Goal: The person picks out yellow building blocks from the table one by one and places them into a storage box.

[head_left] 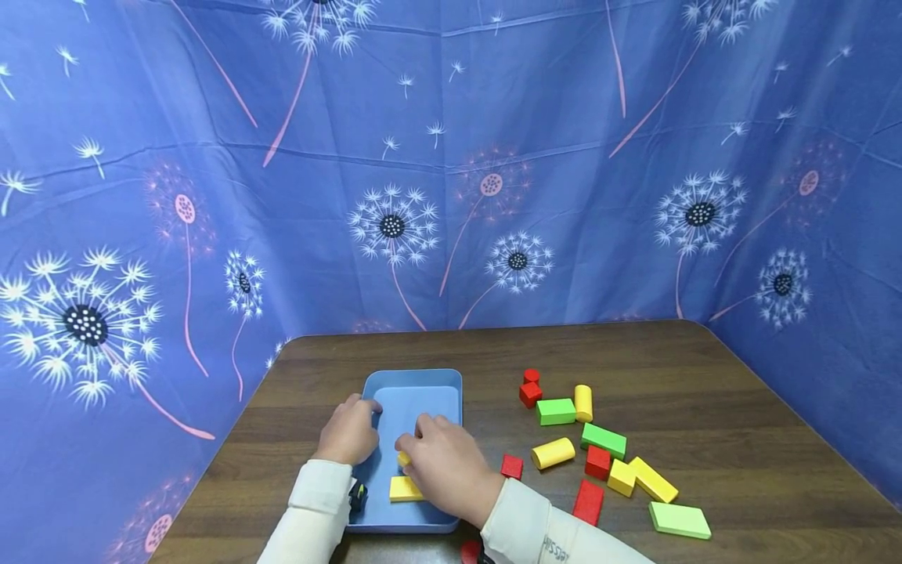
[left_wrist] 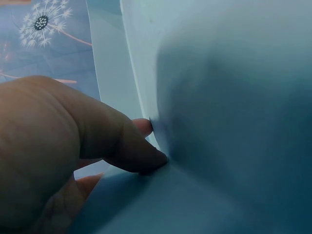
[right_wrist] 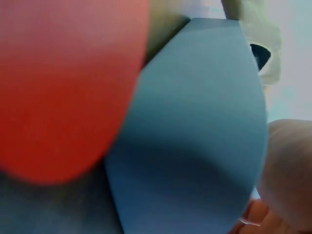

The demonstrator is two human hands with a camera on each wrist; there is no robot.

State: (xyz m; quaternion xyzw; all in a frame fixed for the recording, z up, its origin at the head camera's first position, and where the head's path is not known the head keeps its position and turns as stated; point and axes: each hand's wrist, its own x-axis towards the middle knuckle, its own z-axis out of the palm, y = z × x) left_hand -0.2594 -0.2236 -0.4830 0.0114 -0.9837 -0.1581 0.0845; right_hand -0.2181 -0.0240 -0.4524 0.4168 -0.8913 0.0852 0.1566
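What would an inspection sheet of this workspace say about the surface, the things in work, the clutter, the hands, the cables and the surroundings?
Surface: dark brown wood-grain table.
Things in work: blue tray; a flat yellow block lies in it, and a second yellow piece, partly hidden, is held over it.
Clutter: loose red, green and yellow blocks, some cylindrical, scattered to the tray's right.
Hands: left hand pinches the tray's left wall; right hand holds the second yellow piece.
Cables: nothing seen.
Surroundings: blue dandelion-print fabric behind and at both sides.
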